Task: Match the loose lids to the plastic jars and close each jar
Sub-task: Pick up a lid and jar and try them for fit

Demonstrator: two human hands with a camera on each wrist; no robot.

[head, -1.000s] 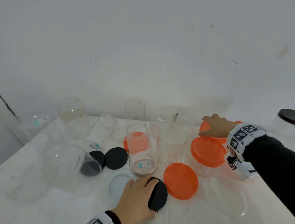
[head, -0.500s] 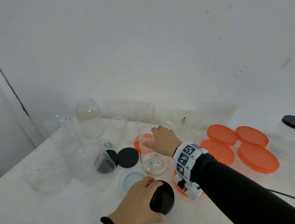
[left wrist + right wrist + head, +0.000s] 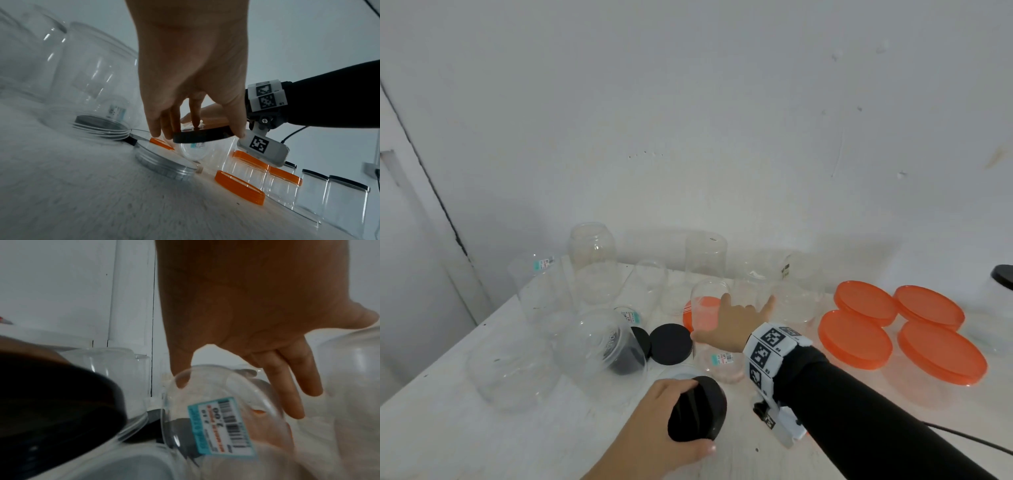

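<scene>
The round black plastic lid [image 3: 697, 409] is now lifted off the white table [image 3: 482, 438], clamped in the left hand [image 3: 654, 435]; the right hand [image 3: 732, 322], fingers spread, has been lowered over the upturned clear plastic jar [image 3: 717, 339].

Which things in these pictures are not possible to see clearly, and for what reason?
- Head view: the mouth of the lying jar, covered by the right hand.
- Head view: the black-lidded jar, cut by the right edge.
- Right wrist view: the black lid, blurred, cut by the left edge; the left hand holds it.
</scene>
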